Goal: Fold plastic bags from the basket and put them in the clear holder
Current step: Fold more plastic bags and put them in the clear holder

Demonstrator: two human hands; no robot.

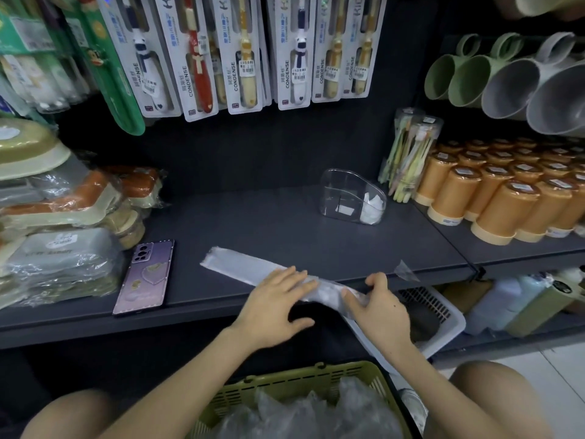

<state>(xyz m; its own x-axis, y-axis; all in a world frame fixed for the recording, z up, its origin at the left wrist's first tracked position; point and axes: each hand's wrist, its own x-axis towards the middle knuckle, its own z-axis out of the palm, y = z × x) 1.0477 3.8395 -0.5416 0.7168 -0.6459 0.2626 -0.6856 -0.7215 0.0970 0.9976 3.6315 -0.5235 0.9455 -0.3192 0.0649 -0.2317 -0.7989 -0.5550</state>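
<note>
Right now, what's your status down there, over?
Left hand flat on plastic bag strip. Right hand pinching its end. Clear holder behind, nothing between. Phone off left.

Left hand (278,308) lies flat, fingers spread; right hand (376,312) beside it pinches the plastic bag (240,264).

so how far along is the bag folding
Early on. Done: a few folded white bags sit in the clear holder. In hand: one plastic bag lies as a long strip on the shelf, left hand pressing it flat, right hand pinching its end. Left: the basket looks full of loose bags.
</note>
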